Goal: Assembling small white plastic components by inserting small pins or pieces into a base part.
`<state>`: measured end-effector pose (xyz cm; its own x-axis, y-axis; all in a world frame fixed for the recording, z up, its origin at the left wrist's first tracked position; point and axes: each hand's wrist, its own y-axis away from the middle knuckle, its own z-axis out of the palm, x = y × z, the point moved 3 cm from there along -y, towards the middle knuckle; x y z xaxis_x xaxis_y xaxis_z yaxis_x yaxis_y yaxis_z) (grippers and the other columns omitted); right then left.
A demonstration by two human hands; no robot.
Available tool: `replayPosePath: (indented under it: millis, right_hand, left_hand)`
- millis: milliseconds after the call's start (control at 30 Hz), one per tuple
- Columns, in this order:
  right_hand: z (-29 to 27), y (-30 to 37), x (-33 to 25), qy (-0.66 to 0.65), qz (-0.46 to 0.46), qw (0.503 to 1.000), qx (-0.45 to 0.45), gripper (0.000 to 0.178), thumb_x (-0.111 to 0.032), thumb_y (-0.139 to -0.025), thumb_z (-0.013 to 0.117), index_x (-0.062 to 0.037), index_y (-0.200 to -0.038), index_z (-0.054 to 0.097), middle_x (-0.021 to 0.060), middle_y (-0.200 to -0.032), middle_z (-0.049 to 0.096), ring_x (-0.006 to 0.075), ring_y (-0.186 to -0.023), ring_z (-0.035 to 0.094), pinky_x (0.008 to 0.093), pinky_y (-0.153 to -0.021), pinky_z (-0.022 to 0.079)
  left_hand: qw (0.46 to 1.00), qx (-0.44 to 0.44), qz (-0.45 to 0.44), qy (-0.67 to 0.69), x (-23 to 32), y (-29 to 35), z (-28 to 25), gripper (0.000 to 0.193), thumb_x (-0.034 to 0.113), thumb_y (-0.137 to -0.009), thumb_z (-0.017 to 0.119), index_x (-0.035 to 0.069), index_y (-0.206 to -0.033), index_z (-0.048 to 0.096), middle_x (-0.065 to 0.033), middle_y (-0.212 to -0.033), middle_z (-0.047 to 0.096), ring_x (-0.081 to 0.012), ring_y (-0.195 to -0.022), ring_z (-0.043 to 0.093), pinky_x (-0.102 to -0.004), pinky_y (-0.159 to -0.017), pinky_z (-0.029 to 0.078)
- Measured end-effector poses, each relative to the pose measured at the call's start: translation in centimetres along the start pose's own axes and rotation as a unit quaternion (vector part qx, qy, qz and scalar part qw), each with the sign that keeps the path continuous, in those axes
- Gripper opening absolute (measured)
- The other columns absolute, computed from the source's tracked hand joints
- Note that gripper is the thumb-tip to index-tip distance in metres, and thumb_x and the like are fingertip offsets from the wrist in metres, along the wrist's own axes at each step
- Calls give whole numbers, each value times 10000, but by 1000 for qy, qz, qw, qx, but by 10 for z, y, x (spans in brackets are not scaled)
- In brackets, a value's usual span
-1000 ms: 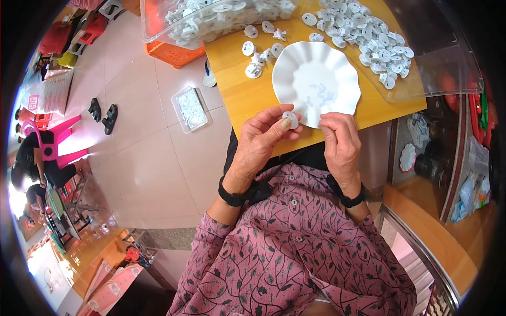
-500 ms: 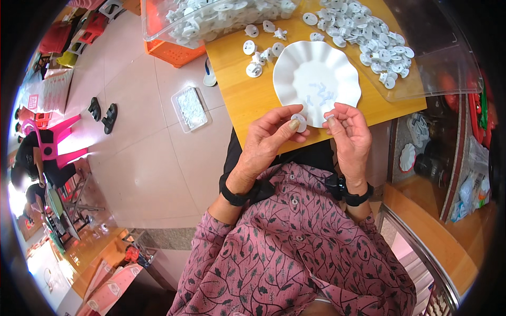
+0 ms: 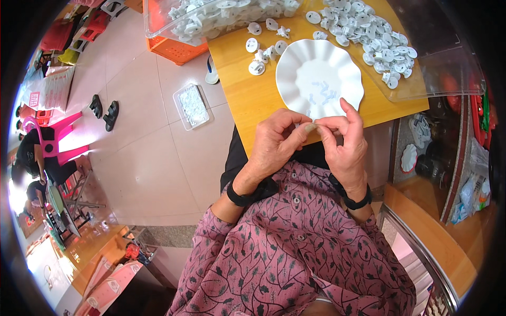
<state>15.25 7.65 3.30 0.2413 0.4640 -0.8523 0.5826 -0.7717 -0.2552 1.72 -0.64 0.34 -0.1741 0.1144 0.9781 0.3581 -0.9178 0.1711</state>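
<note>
**Both hands pinched on one small part at the tabletop's near edge**

Nearest me, my patterned pink shirt (image 3: pixel 295 253) fills the bottom of the view, and a black band sits on each wrist. Just beyond, my left hand (image 3: pixel 274 145) and my right hand (image 3: pixel 342 145) meet fingertip to fingertip over the near edge of the wooden tabletop (image 3: pixel 247 95). Between them is a small pale part (image 3: pixel 311 127); the thumb and forefinger of each hand are closed on it, the other fingers curled loosely. The part is too small and too covered for me to tell its shape.

Right behind my fingers lies a white scalloped plate (image 3: pixel 295 73) with a few tiny pale bits (image 3: pixel 321 92) in its middle. To its left, some loose white plastic pieces (image 3: pixel 261 58) lie scattered on the wood. Beyond the plate on the right, a heap of white round pieces (image 3: pixel 379 39) rests on a clear plastic sheet (image 3: pixel 448 73). At the far left edge of the tabletop stands a clear bin (image 3: pixel 158 21) full of more white parts.

Down on the tiled floor to my left sit a small clear tray (image 3: pixel 193 105) and a pair of black sandals (image 3: pixel 103 110).
</note>
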Motion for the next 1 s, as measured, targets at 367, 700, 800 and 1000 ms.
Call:
replayPosePath:
  millis: [367,700,800,1000]
  right_hand:
    - [0,-4,-11,113,-145,982,-46,719,63,-827,670,65,-1448,307,90,-813,677,235,-714,676,332,-665,546]
    - [1,-1,-10,-22,-27,998,61,376,13,-904,647,23,-1266,547,68,-857,669,139,-717,643,280,-656,531]
    - [2,2,-5,-86,40,993,71,187,9,-898,656,13,-1085,652,59,-937,624,104,-735,598,233,-653,490]
    - [14,4,-9,-119,49,991,38,133,-12,-886,683,13,-1014,662,54,-930,612,93,-704,599,230,-624,490]
  left_hand:
    - [999,-22,-21,-42,5,1,-2,175,169,-958,645,-3,-947,676,-11,-758,641,-55,-610,578,-194,-527,477]
    - [983,-6,-113,147,0,2,-6,259,242,-979,610,-11,-958,664,-40,-769,649,-93,-627,619,-211,-519,498]
    - [980,13,-102,169,2,1,-7,257,240,-984,606,-10,-960,660,-46,-757,647,-95,-616,616,-212,-518,497]
    - [982,38,-62,171,5,0,-5,248,230,-984,608,-12,-962,657,-36,-707,636,-80,-570,581,-203,-518,483]
